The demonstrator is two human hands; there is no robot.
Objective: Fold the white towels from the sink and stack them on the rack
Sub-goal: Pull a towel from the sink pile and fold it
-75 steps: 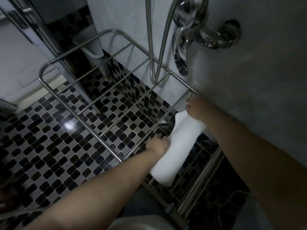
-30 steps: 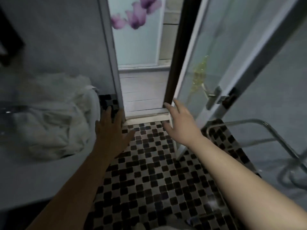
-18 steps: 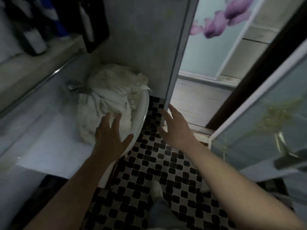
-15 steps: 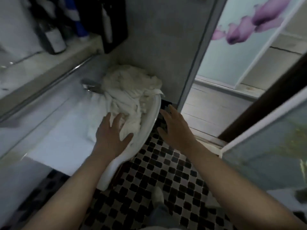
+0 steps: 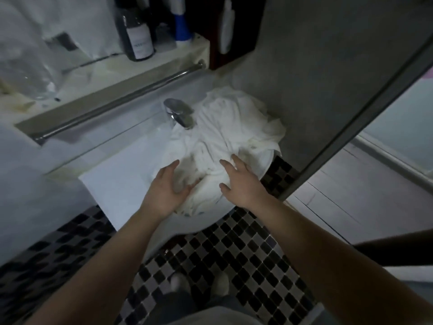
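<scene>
A crumpled heap of white towels (image 5: 225,137) fills the white sink (image 5: 121,191) and spills over its right rim against the grey wall. My left hand (image 5: 167,191) hovers over the near left part of the heap, fingers spread and a little bent, holding nothing. My right hand (image 5: 239,181) reaches over the near right part, fingers straight, fingertips at the cloth. The rack is out of view.
A chrome tap (image 5: 179,113) juts over the heap. Behind the sink run a metal rail (image 5: 121,102) and a ledge with a dark bottle (image 5: 138,31) and a blue-and-white bottle (image 5: 181,24). A door frame (image 5: 351,113) slants at the right. The floor is a black-and-grey mosaic (image 5: 222,261).
I have turned from the rack, where a folded towel was laid, to the sink. Both hands, free of cloth, have moved forward over the towel heap.
</scene>
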